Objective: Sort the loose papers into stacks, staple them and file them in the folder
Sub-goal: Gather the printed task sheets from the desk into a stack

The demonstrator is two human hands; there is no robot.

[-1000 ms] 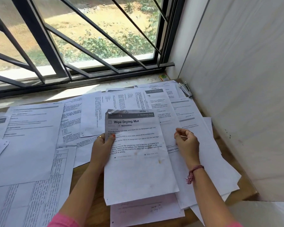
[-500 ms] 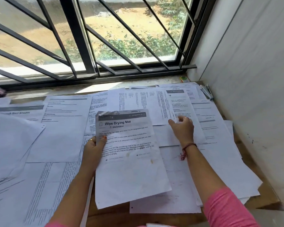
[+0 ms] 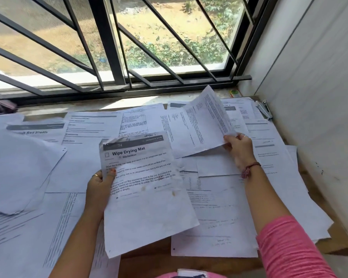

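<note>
While our left hand [image 3: 99, 187] grips the "Wipe Drying Mat" sheet [image 3: 145, 189] by its left edge at centre frame, thumb curled over the print, our right hand [image 3: 238, 146] pinches the corner of another printed sheet [image 3: 199, 129], tilted up off the loose papers [image 3: 219, 207]. A stapler [image 3: 265, 111] lies at upper right, against the wall [image 3: 319, 97].

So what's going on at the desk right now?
A person is sorting loose papers spread over the desk by the window. The left hand holds the "Wipe Drying Mat" sheet; the right hand pinches the corner of another sheet and lifts it. The stapler lies untouched in the far corner.
</note>
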